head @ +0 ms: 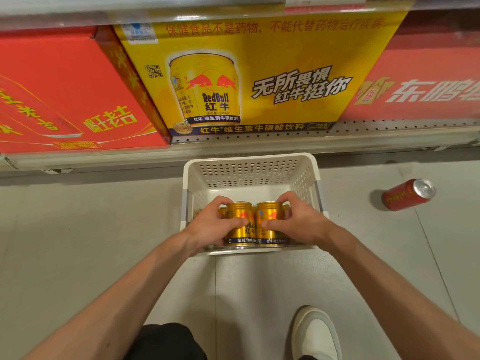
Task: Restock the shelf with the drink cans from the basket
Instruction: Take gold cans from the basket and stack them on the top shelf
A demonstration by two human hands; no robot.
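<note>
A white perforated basket (249, 172) stands on the floor below the bottom shelf (259, 141). At its near end stand gold Red Bull cans. My left hand (210, 227) wraps a gold can (240, 231) on the left. Beside it, touching, a second gold can (268, 229) is gripped by my right hand (301, 224). More gold cans peek out behind my fingers, mostly hidden. Both cans are upright and sit low in the basket.
On the shelf a yellow Red Bull carton (259, 74) stands between a red carton (65, 94) at left and another red carton (420, 84) at right. A red can (407, 194) lies on its side on the grey floor right of the basket. My white shoe (315, 333) is below.
</note>
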